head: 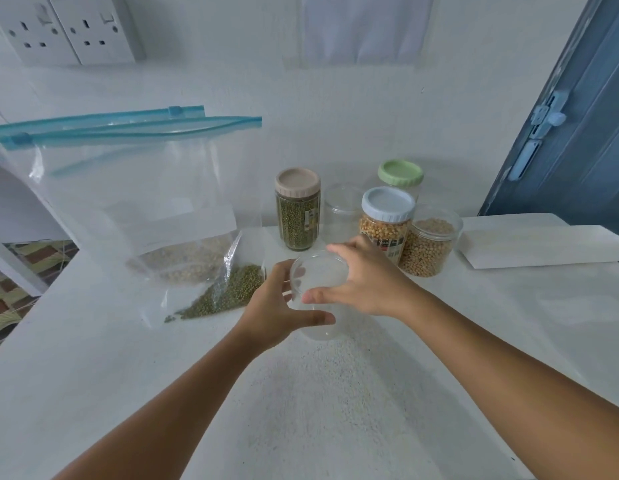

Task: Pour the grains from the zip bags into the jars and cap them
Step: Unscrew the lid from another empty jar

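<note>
Right now the clear, empty plastic jar (315, 299) stands on the white surface (474, 323) between both hands. The left hand (277, 306) wraps its side, thumb across the front, and the right hand (363, 278) curls over its open rim from above. Neither hand holds a lid.

To do this step well, the left hand should probably keep the jar steady and upright while the right goes for a bag, since the light plastic looks easy to tip.

Just left of the jar lies a clear zip bag of green mung beans (228, 289), partly under a taller clear zip bag with a blue slider (128, 188) holding pale grains. Behind the jar stand a beige-capped jar of green beans (297, 209), a blue-capped jar of corn kernels (387, 220), an uncapped jar of yellow beans (432, 244), another empty clear jar (339, 209) and a green-capped jar (401, 173).

Farther back from the jar is a white wall with sockets (59, 29), and to its right a blue door (578, 133).
</note>
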The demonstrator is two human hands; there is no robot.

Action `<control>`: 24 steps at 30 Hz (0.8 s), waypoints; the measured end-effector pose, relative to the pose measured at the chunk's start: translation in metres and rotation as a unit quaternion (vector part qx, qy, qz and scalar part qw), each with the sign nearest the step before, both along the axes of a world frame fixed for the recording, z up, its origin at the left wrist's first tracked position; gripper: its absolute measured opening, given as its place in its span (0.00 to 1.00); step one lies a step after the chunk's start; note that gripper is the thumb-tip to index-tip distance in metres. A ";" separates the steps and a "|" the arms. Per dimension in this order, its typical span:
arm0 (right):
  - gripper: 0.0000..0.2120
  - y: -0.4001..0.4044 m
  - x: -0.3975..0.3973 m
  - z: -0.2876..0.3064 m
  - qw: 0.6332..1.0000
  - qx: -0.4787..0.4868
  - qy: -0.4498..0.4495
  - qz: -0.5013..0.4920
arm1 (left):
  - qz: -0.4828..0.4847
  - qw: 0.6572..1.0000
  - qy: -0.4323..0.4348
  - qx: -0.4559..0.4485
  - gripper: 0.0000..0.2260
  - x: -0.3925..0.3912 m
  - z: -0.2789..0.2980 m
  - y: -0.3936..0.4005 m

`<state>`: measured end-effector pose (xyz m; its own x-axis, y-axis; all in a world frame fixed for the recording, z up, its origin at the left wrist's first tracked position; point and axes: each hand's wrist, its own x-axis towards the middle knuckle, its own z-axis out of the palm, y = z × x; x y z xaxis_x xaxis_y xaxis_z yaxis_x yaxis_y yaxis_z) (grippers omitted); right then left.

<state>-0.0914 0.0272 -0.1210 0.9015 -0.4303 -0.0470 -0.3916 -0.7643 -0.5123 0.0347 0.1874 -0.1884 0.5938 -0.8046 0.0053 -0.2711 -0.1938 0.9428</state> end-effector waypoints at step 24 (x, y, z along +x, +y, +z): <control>0.56 -0.010 -0.002 0.028 0.992 -0.067 0.091 0.062 | -0.036 0.999 0.027 0.006 0.47 0.011 -0.003 -0.002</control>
